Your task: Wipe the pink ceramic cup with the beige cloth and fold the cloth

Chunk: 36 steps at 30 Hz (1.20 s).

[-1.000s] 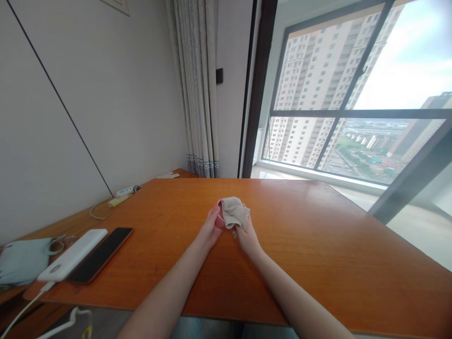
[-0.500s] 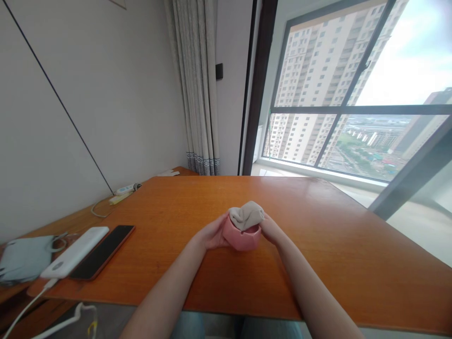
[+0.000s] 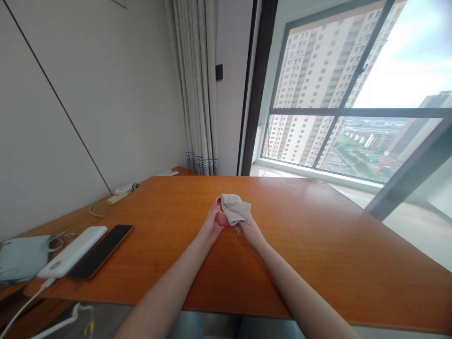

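In the head view a small pink bowl-like container (image 3: 221, 218) is held over the middle of the wooden table, tilted on its side. My left hand (image 3: 211, 226) wraps round its left side. A light grey cloth (image 3: 235, 209) drapes over the container's right side and hides much of it. My right hand (image 3: 251, 230) is closed on the lower right part of the cloth, pressing it against the container. The fingertips of my right hand are partly hidden by the cloth.
A black phone (image 3: 100, 252) and a white power bank (image 3: 72, 252) with a cable lie at the table's left. Beyond them are a grey pouch (image 3: 23, 259) and a power strip (image 3: 119, 197). The wooden table (image 3: 335, 254) spreads to the right, below a window.
The pink container has tipped over and moved slightly left and away. The cloth has unfolded from a bunch at the opening to hang over the right side, and my right hand has come nearer my left.
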{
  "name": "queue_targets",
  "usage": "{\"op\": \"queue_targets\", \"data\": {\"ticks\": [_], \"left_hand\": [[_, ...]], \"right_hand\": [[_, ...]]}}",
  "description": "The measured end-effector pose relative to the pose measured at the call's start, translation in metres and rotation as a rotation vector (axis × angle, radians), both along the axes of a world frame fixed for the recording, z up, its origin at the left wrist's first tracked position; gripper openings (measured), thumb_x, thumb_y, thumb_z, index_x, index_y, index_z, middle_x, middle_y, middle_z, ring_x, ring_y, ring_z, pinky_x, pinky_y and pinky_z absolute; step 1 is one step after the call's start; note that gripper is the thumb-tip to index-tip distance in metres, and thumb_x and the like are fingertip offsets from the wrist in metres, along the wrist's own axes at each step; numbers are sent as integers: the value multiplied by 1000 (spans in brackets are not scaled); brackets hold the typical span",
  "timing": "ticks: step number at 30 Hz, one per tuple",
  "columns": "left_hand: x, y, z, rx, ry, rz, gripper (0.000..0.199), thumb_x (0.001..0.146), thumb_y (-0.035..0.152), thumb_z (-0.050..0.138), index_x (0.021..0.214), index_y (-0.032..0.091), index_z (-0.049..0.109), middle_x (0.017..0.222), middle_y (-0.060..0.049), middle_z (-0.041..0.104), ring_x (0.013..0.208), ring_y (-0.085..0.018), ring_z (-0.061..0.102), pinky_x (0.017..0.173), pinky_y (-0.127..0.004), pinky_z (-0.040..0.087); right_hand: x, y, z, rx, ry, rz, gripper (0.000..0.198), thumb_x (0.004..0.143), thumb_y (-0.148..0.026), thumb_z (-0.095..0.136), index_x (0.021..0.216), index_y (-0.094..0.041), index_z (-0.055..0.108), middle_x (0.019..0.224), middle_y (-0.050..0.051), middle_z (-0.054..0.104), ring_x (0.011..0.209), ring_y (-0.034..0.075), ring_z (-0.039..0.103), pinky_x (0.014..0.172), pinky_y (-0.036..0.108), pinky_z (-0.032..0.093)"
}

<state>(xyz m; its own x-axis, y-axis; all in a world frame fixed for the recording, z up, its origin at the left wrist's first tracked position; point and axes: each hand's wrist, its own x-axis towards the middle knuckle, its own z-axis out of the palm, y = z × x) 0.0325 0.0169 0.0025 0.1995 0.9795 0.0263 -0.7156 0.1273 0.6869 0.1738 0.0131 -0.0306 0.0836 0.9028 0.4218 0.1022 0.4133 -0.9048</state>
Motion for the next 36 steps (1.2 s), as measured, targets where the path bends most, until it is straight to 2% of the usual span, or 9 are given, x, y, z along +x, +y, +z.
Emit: {"op": "queue_targets", "data": {"ticks": [3, 6, 9, 13, 21, 25, 30, 33, 36], "left_hand": [[4, -4, 3, 122, -17, -75, 52, 80, 22, 62, 130, 24, 48, 132, -7, 54, 126, -21, 46, 103, -34, 40], [3, -6, 3, 144, -32, -151, 51, 81, 23, 61, 131, 25, 48, 134, -5, 53, 128, -20, 43, 105, -32, 38], [-2, -3, -1, 2, 0, -188, 42, 88, 34, 52, 127, 20, 53, 128, -8, 58, 121, -19, 51, 100, -30, 41], [-7, 2, -6, -188, 139, -234, 46, 89, 45, 45, 118, 12, 59, 113, -13, 65, 99, -19, 63, 86, -29, 49], [-13, -2, -1, -284, 311, -425, 47, 83, 52, 52, 116, 19, 61, 110, -8, 68, 84, -19, 66, 69, -30, 53], [-11, -1, -1, -277, 286, -346, 43, 84, 46, 52, 113, 16, 62, 109, -10, 68, 86, -21, 66, 71, -31, 54], [-5, 0, -1, -200, 136, -135, 41, 84, 38, 55, 120, 18, 58, 119, -9, 63, 104, -23, 61, 80, -33, 53], [-4, 3, -5, -118, 77, -30, 43, 84, 34, 56, 124, 21, 54, 125, -7, 60, 106, -21, 59, 78, -30, 53], [-6, 8, -9, -14, 12, -8, 43, 84, 33, 57, 125, 21, 53, 125, -7, 59, 105, -20, 60, 78, -27, 52]], "right_hand": [[-2, 0, 0, 18, -25, -29, 44, 77, -36, 56, 119, -23, 59, 129, 6, 55, 126, 26, 43, 108, 45, 30], [2, 0, 4, 7, -18, -33, 44, 78, -37, 55, 119, -22, 59, 125, 6, 58, 121, 27, 47, 107, 46, 32], [9, 0, 7, -21, 58, -60, 38, 80, -37, 51, 111, -20, 63, 116, 7, 64, 115, 26, 52, 103, 45, 36], [20, 0, 10, -91, 117, -106, 33, 79, -40, 49, 94, -17, 68, 98, 7, 70, 98, 26, 61, 89, 41, 46], [24, 1, 12, -180, 74, 66, 24, 72, -36, 57, 79, -17, 70, 82, 5, 71, 86, 25, 63, 81, 36, 49], [19, 1, 11, -140, 91, 119, 25, 71, -37, 61, 84, -17, 71, 85, 5, 72, 92, 26, 63, 88, 41, 47], [13, 1, 12, -40, 107, 55, 35, 77, -40, 56, 105, -21, 67, 113, 7, 67, 116, 27, 54, 104, 45, 36], [6, -3, 11, 29, 22, 75, 39, 75, -34, 61, 112, -22, 65, 129, 6, 58, 126, 27, 46, 110, 46, 29], [-3, -9, 11, 65, -2, 118, 41, 73, -30, 64, 113, -23, 65, 129, 5, 57, 129, 27, 42, 111, 46, 25]]}}
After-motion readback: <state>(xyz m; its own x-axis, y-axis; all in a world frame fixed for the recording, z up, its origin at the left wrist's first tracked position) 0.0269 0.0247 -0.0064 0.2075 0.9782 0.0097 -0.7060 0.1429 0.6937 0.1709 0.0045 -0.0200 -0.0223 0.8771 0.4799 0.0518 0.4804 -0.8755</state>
